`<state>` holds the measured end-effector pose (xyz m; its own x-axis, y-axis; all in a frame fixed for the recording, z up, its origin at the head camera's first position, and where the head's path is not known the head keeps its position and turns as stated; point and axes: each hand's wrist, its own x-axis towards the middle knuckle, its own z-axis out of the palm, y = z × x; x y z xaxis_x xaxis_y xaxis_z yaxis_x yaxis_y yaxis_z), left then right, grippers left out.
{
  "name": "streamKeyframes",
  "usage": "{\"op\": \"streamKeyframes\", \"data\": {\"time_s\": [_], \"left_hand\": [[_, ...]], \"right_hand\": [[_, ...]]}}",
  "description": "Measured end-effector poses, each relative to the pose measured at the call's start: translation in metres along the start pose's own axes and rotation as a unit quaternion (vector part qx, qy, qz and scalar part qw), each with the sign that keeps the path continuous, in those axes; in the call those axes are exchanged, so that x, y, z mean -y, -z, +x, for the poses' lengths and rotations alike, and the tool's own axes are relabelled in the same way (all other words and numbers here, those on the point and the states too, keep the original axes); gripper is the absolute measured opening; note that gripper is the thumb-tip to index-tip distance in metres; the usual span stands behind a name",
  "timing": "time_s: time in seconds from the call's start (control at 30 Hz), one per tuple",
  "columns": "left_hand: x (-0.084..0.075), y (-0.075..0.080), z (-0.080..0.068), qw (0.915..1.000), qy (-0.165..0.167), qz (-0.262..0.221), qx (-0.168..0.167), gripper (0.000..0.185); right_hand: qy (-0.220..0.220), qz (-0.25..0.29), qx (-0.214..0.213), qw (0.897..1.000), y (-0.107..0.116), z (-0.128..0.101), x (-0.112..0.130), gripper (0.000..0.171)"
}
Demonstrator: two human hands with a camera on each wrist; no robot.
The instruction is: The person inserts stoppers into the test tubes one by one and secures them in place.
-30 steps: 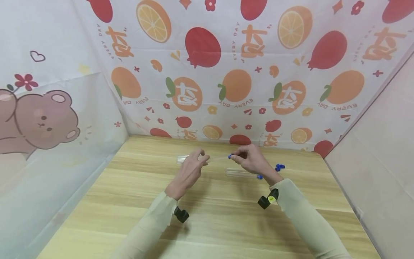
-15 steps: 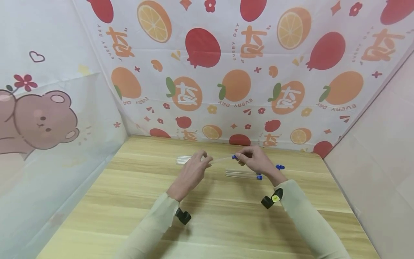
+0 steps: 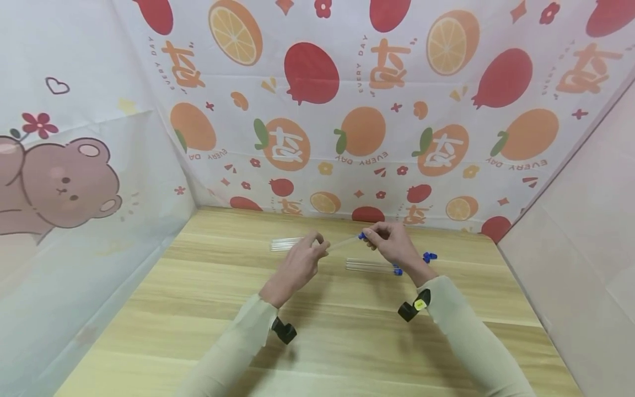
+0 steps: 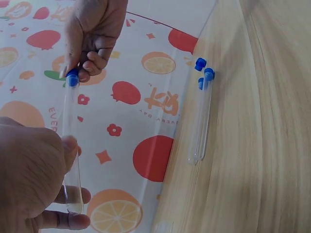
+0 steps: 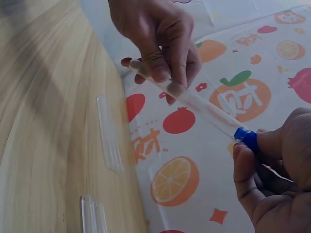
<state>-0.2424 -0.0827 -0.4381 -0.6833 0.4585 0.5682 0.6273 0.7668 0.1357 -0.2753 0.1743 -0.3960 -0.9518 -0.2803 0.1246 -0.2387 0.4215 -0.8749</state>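
Left hand: the left hand (image 3: 297,264) is curled round the closed, rounded end of a clear test tube (image 3: 342,242), thumb and fingers pinching it just above the table.
Right hand: the right hand (image 3: 392,245) pinches the blue cap (image 3: 362,236) at the tube's other end between thumb and fingertips (image 5: 248,170).
Held tube: the clear test tube (image 4: 70,145) spans the gap between the two hands, roughly level, its capped end slightly farther and to the right; it hangs in the air over the far middle of the wooden table (image 3: 317,331).
Capped tubes: two more tubes with blue caps (image 4: 201,116) lie side by side on the table, just on the near side of the right hand.
Loose cap: a blue stopper (image 3: 429,256) sits on the table to the right of the right wrist.
Bare tubes: uncapped clear tubes (image 3: 285,243) lie on the table left of the left hand, close to the far edge.
Backdrop: a fruit-printed sheet (image 3: 347,110) rises behind the table.
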Motion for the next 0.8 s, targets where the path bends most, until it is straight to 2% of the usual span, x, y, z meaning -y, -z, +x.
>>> {"op": "streamKeyframes", "data": {"time_s": [0.17,0.33,0.47,0.67,0.8], "left_hand": [[-0.002,0.0,-0.002,0.9995,0.014,-0.029,0.001,0.016],[-0.006,-0.004,-0.007,0.9963,0.042,-0.071,0.028,0.018],[-0.009,-0.005,-0.007,0.9942,0.049,-0.091,0.031,0.019],[-0.012,-0.006,-0.002,0.9972,0.032,-0.064,0.023,0.017],[-0.012,-0.006,-0.001,0.9982,0.03,-0.044,0.026,0.018]], "right_hand": [[0.03,0.016,-0.03,0.999,-0.009,-0.002,-0.004,0.025],[0.027,0.036,-0.045,0.998,-0.015,-0.003,-0.008,0.024],[0.033,0.03,-0.046,0.998,-0.013,-0.003,-0.009,0.025],[0.042,0.024,-0.027,0.998,-0.007,-0.003,-0.011,0.028],[0.036,-0.004,-0.003,0.999,-0.001,-0.003,-0.014,0.029]]}}
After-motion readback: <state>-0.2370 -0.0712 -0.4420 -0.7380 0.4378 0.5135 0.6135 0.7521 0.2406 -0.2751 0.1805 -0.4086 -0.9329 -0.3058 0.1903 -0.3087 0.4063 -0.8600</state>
